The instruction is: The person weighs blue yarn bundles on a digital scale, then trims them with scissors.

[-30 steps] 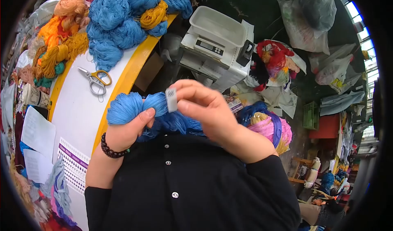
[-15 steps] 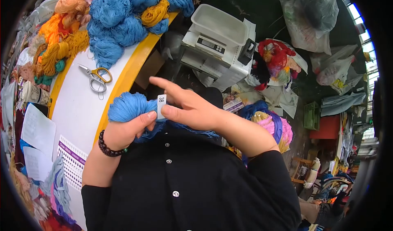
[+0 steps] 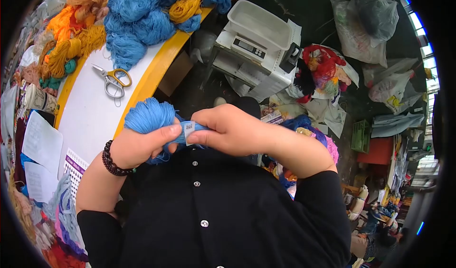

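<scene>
A skein of blue yarn [image 3: 151, 118] is held in front of my chest. My left hand [image 3: 145, 144] wraps round it, with the thumb pressed along its right side. A small white label [image 3: 189, 131] with a dark square code crosses the narrow part of the skein. My right hand [image 3: 228, 129] grips the skein just right of the label, its thumb at the label's lower edge. The fingertips of my right hand are partly hidden behind the yarn.
Scissors [image 3: 113, 80] lie on the white table [image 3: 90, 106] with a yellow edge. Beyond them is a heap of blue yarn [image 3: 137, 26] with orange and mustard skeins. A scale with a white tray [image 3: 260, 26] stands ahead right. Plastic bags [image 3: 365, 26] sit on the floor.
My right hand's raised fingers have closed round the skein beside the label. The label, which showed "38", now shows a square code.
</scene>
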Tool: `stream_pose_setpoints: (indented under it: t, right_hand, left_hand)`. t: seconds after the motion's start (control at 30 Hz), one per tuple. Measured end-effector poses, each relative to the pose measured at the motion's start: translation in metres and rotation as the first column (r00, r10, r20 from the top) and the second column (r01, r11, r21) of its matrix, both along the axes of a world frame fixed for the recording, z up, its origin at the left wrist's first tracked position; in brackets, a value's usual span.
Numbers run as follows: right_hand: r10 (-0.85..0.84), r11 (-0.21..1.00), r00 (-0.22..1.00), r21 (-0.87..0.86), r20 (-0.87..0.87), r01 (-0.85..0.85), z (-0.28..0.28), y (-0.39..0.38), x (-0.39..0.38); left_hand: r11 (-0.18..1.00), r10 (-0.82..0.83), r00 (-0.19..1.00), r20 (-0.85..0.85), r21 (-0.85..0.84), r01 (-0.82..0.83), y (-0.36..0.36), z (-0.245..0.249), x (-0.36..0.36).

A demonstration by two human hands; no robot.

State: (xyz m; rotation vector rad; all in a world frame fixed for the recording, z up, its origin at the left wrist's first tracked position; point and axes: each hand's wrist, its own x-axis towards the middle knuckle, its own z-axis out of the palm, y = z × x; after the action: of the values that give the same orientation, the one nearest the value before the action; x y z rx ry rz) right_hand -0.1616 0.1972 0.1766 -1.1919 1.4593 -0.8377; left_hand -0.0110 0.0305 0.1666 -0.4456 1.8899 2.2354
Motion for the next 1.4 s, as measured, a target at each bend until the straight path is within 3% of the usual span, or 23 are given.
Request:
stream_pose_setpoints:
  t: [0.07,0.17,0.27,0.3,0.37,0.43,0.47,0.5,0.53,0.57,0.6,0.63,0.67,0.7,0.77,0.8,0.93,1.13,1.2,1.3,1.33,1.37,1.4]
  right_hand:
    - [-0.172,0.923,0.872,-0.385,-0.459,-0.02,-0.004,0.006,0.013]
    - [-0.302,0.835,0.683,-0.531,-0.665,-0.148,-0.009,0.013,0.023]
    - [-0.532,0.645,0.443,-0.684,-0.722,-0.34,-0.02,0.012,0.024]
    - [-0.533,0.645,0.443,-0.685,-0.721,-0.34,-0.02,0.012,0.022]
    - [-0.624,0.589,0.293,-0.683,-0.724,-0.432,-0.02,0.013,0.019]
    - [-0.633,0.588,0.267,-0.675,-0.727,-0.445,-0.022,0.015,0.017]
    - [-0.638,0.586,0.243,-0.666,-0.73,-0.462,-0.023,0.015,0.016]
    - [-0.641,0.585,0.242,-0.667,-0.729,-0.461,-0.024,0.015,0.016]
    - [-0.638,0.591,0.298,-0.7,-0.71,-0.4,-0.026,0.016,0.017]
    - [-0.637,0.596,0.354,-0.729,-0.685,-0.337,-0.029,0.016,0.019]
    - [-0.64,0.594,0.354,-0.731,-0.682,-0.336,-0.034,0.013,0.02]
    - [-0.638,0.581,0.48,-0.786,-0.602,-0.213,-0.039,0.01,0.022]
    - [-0.633,0.569,0.59,-0.818,-0.501,-0.083,-0.041,0.009,0.023]
    - [-0.545,0.693,0.661,-0.72,-0.516,0.009,-0.034,0.013,0.024]
    - [-0.545,0.712,0.713,-0.693,-0.441,0.115,-0.036,0.01,0.025]
    - [-0.542,0.733,0.757,-0.645,-0.365,0.215,-0.037,0.009,0.026]
    - [-0.555,0.744,0.827,-0.499,-0.09,0.445,-0.045,0.009,0.029]
    - [-0.617,0.693,0.776,-0.558,-0.13,0.457,-0.051,0.011,0.02]
    - [-0.596,0.734,0.795,-0.478,-0.113,0.482,-0.056,0.014,0.015]
    - [-0.578,0.741,0.811,-0.472,-0.087,0.478,-0.066,0.017,0.006]
    - [-0.512,0.79,0.845,-0.469,-0.151,0.395,-0.064,0.02,-0.004]
    - [-0.526,0.75,0.839,-0.541,-0.139,0.381,-0.079,0.023,-0.013]
    - [-0.595,0.694,0.803,-0.521,-0.027,0.497,-0.091,0.026,-0.022]
  left_hand:
    - [0.996,-0.019,0.999,0.029,0.084,0.017,-0.001,-0.002,0.001]
    - [0.916,-0.17,0.95,0.262,0.398,0.054,0.002,0.0,0.001]
    - [0.848,-0.167,0.934,0.315,0.529,-0.027,0.003,-0.006,0.002]
    - [0.849,-0.167,0.934,0.315,0.528,-0.027,0.004,-0.008,0.003]
    - [0.879,0.028,0.962,0.272,0.451,-0.154,0.006,-0.011,0.006]
    - [0.886,0.069,0.971,0.231,0.432,-0.166,0.009,-0.011,0.008]
    - [0.955,0.145,0.985,0.09,0.248,-0.163,0.012,-0.011,0.009]
    - [0.981,0.19,0.98,-0.067,0.054,-0.186,0.015,-0.011,0.009]
    - [0.981,0.181,0.963,-0.199,-0.037,-0.191,0.017,-0.011,0.01]
    - [0.981,0.179,0.964,-0.199,-0.041,-0.19,0.019,-0.011,0.009]
    - [0.947,0.161,0.931,-0.326,-0.213,-0.239,0.022,-0.011,0.008]
    - [0.879,0.117,0.889,-0.444,-0.369,-0.3,0.023,-0.012,0.008]
    - [0.842,0.126,0.859,-0.497,-0.405,-0.358,0.025,-0.02,0.007]
    - [0.84,0.121,0.859,-0.497,-0.41,-0.356,0.025,-0.024,0.007]
    - [0.594,-0.059,0.808,-0.586,-0.671,-0.443,0.025,-0.025,0.003]
    - [0.543,-0.125,0.802,-0.585,-0.717,-0.438,0.024,-0.025,0.001]
    - [0.498,-0.156,0.819,-0.552,-0.76,-0.417,0.026,-0.036,-0.001]
    - [0.561,-0.108,0.821,-0.561,-0.716,-0.415,0.035,-0.037,-0.015]
    - [0.451,-0.119,0.842,-0.526,-0.784,-0.426,0.034,-0.039,-0.02]
    - [0.629,0.095,0.861,-0.5,-0.64,-0.441,0.042,-0.051,-0.028]
    - [0.616,0.074,0.86,-0.505,-0.655,-0.438,0.039,-0.057,-0.03]
    - [0.632,0.065,0.843,-0.534,-0.632,-0.449,0.04,-0.063,-0.034]
    - [0.649,0.076,0.867,-0.492,-0.636,-0.418,0.041,-0.065,-0.035]
